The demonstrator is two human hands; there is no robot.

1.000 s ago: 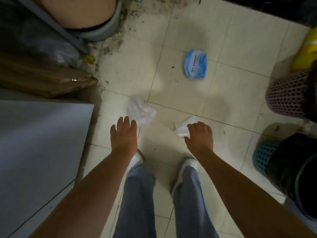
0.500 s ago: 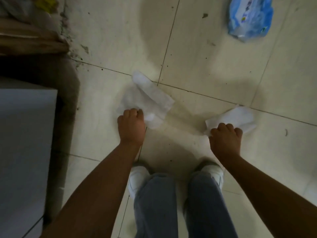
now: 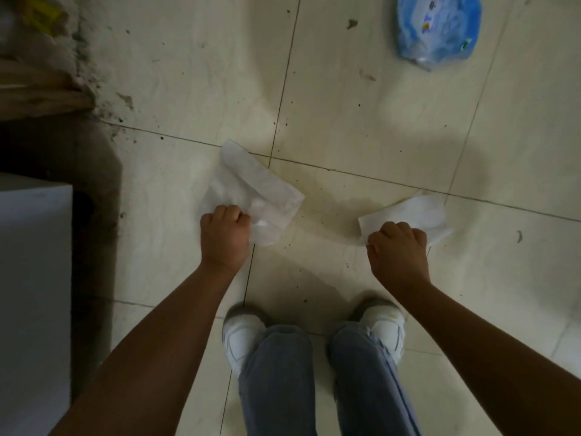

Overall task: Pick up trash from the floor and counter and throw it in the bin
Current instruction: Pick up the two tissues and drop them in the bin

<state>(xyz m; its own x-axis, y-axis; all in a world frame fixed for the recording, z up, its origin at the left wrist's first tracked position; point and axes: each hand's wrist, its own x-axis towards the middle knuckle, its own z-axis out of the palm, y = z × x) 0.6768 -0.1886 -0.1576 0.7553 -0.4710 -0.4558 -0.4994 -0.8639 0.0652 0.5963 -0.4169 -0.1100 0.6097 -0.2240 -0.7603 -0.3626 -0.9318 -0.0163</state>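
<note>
While you crouch over the pale tiled floor (image 3: 361, 99), your left hand (image 3: 224, 239) is curled into a fist around the near corner of a crumpled white tissue sheet (image 3: 251, 190), most of which fans out ahead of your knuckles and looks to lie on the tiles. Your right hand (image 3: 397, 250) is likewise closed, pinching the near edge of a smaller flat white paper scrap (image 3: 412, 210) that stretches away just beyond your fingers. Each grip appears to hold only an edge, so the thin paper could tear or slide free as you lift, more so if it is damp or stuck to the tile; gather more of each sheet into your palm before rising. A crinkled blue plastic wrapper (image 3: 438, 29) lies well ahead of your right hand, untouched, and with both hands full you may overlook it or drop something trying to add it. No bin is in view, so you cannot yet judge the carry, and loose trailing ends could snag or flutter out on the way. By count: two hands, both closed on paper; two white paper pieces; one blue wrapper; two white shoes (image 3: 243, 338) behind your wrists; one grey cabinet corner (image 3: 34, 278) out to the side of your left forearm.
</note>
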